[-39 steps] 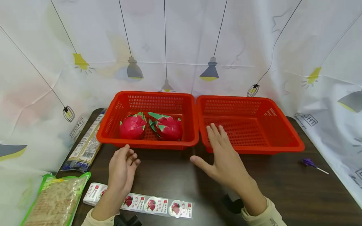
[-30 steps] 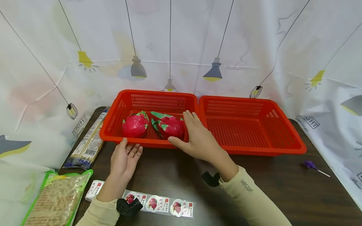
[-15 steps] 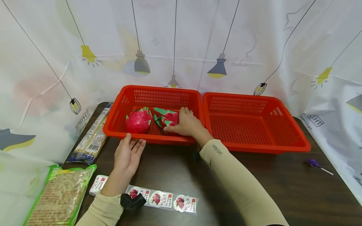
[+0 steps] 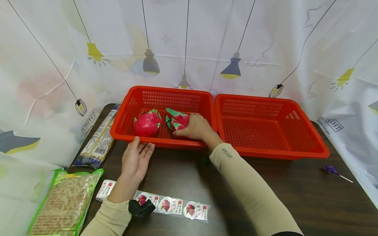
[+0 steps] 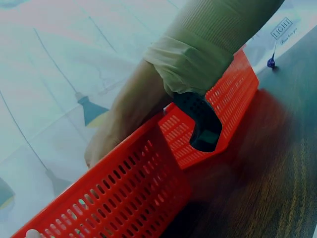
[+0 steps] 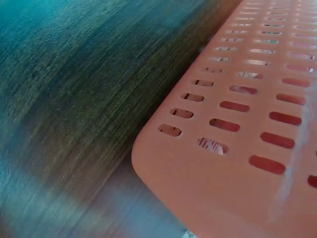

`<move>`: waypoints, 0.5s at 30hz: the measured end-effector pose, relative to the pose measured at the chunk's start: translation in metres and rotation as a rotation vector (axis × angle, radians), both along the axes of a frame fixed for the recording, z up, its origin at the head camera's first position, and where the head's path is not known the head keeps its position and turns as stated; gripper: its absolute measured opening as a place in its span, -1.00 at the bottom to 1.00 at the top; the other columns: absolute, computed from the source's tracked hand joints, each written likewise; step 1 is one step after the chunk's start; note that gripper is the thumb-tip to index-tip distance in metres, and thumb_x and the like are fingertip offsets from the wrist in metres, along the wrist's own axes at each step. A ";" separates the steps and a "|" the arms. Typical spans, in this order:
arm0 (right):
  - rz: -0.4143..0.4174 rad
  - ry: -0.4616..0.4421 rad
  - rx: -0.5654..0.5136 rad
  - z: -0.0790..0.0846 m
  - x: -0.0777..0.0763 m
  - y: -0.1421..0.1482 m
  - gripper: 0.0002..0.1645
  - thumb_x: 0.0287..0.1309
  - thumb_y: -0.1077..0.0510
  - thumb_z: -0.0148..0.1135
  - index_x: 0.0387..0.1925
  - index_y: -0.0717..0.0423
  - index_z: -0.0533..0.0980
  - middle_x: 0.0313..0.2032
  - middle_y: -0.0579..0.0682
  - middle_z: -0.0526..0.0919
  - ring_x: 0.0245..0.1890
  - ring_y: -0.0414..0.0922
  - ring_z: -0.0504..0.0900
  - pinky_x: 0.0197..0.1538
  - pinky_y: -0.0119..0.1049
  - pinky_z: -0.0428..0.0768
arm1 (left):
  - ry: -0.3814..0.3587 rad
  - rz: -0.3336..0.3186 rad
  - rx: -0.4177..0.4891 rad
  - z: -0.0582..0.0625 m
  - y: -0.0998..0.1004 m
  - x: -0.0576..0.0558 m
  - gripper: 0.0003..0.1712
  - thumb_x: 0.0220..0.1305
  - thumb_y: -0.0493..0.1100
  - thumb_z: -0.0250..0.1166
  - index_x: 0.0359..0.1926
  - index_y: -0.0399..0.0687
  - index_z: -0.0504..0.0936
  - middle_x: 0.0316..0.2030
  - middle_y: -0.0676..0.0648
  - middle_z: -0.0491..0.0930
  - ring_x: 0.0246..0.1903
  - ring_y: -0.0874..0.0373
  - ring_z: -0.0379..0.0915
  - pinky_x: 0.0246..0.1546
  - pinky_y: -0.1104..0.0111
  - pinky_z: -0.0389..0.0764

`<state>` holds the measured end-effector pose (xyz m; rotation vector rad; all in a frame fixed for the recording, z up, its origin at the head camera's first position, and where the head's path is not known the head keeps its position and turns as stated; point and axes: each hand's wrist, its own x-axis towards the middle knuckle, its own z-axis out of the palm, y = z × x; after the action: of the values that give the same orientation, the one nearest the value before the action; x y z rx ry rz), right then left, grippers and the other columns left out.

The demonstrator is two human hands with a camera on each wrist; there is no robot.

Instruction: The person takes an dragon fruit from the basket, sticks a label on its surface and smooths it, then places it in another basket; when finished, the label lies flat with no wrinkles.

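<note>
Inside the left red plastic basket [image 4: 160, 141] lie two pink dragon fruits with green-tipped scales. My right hand [image 4: 196, 127] reaches over the front rim and grips the right-hand dragon fruit [image 4: 180, 120], thumb at its near side and fingers over its right side. The other dragon fruit [image 4: 147, 124] sits to the left, untouched. At the basket's front rim is my left hand [image 4: 136, 160], palm up and fingers loosely bent, thumb tip right at the rim. The left wrist view shows the basket wall [image 5: 133, 183] hiding most of the fruit; in the right wrist view the wall [image 6: 198, 178] fills the right side.
A second red basket [image 4: 271, 154] stands alongside on the right. On the dark table [image 4: 183, 170] lie a strip of dragon fruit stickers [image 4: 172, 206], a green-edged bag [image 4: 65, 203], a gold-and-blue packet [image 4: 98, 141] and a purple lollipop [image 4: 331, 169]. A printed sheet [image 4: 206, 39] hangs behind.
My right hand has moved left from the right basket's front edge into the left basket and closed round the right-hand dragon fruit. My left hand has come up to the front rim.
</note>
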<state>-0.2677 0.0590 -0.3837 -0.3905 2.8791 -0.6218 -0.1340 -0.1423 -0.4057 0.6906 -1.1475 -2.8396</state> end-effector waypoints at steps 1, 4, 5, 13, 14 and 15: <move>-0.006 0.019 0.009 0.002 0.000 0.000 -0.12 -0.18 -0.43 0.52 -0.02 0.07 0.44 -0.16 -0.02 0.59 -0.16 -0.09 0.56 -0.16 -0.22 0.66 | 0.004 0.000 0.002 0.001 0.000 -0.001 -0.74 0.63 0.04 -0.09 0.19 0.12 0.18 0.00 0.01 0.34 -0.02 0.20 0.40 0.09 0.51 0.63; -0.024 0.064 0.041 0.012 0.003 0.001 -0.04 -0.18 -0.44 0.51 0.07 0.11 0.43 -0.09 0.02 0.58 -0.12 -0.07 0.55 -0.10 -0.18 0.69 | 0.007 0.003 0.009 0.002 0.000 -0.001 -0.70 0.62 0.04 -0.07 0.22 0.12 0.18 0.01 0.02 0.35 0.01 0.19 0.39 0.11 0.50 0.62; -0.032 0.073 0.042 0.017 0.006 0.002 0.00 -0.18 -0.44 0.50 0.12 0.13 0.42 -0.04 0.04 0.57 -0.10 -0.06 0.54 -0.06 -0.16 0.70 | 0.007 0.005 0.012 0.002 0.000 -0.001 -0.70 0.62 0.04 -0.06 0.22 0.12 0.17 0.02 0.02 0.35 0.02 0.19 0.38 0.11 0.50 0.62; -0.038 0.243 -0.073 0.066 0.069 0.043 0.23 -0.19 -0.41 0.53 0.41 0.11 0.28 0.23 0.10 0.47 0.01 0.02 0.57 -0.09 -0.05 0.76 | 0.008 0.011 0.013 0.001 0.000 0.004 -0.76 0.61 0.02 -0.01 0.14 0.12 0.21 0.03 0.02 0.33 0.05 0.18 0.37 0.15 0.45 0.61; -0.026 0.282 -0.082 0.069 0.084 0.052 0.23 -0.20 -0.39 0.55 0.41 0.11 0.28 0.24 0.11 0.46 0.01 0.03 0.58 -0.10 -0.03 0.76 | 0.011 0.010 0.010 0.002 0.000 0.004 -0.77 0.61 0.01 -0.01 0.13 0.12 0.22 0.03 0.02 0.33 0.04 0.18 0.38 0.15 0.45 0.62; -0.013 0.323 -0.085 0.071 0.099 0.062 0.23 -0.20 -0.38 0.57 0.41 0.11 0.29 0.24 0.11 0.47 0.01 0.03 0.59 -0.12 -0.02 0.76 | 0.013 0.009 0.007 0.002 -0.001 0.004 -0.77 0.60 0.00 0.00 0.13 0.12 0.22 0.03 0.02 0.32 0.04 0.18 0.38 0.14 0.45 0.62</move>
<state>-0.1684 0.1211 -0.3131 -0.5287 3.1687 -0.7475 -0.1296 -0.1431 -0.4036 0.6743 -1.1299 -2.8374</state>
